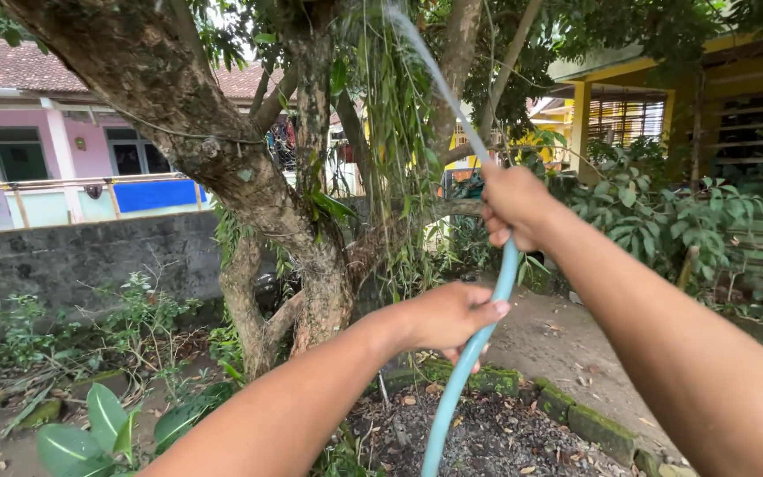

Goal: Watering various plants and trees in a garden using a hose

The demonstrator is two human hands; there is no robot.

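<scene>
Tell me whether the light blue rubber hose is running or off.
Running. A stream of water shoots up from the right hand gripping the light blue rubber hose; the left hand holds it lower.

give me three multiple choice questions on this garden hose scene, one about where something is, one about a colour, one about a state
1. Where is the right hand on the hose?
A. at the upper end, where the water leaves
B. on the ground
C. below the left hand

2. What colour is the hose?
A. black
B. light blue-green
C. red

3. What state is the hose in?
A. coiled and dry
B. lying unused on the wall
C. spraying a jet of water up toward the tree

Answers:
1. A, the right hand grips the raised end and the jet starts just above it, while the left hand holds the hose lower down.
2. B, the length between and below the hands is pale blue-green.
3. C, a thin stream rises up and to the left from the right hand into the branches.
</scene>
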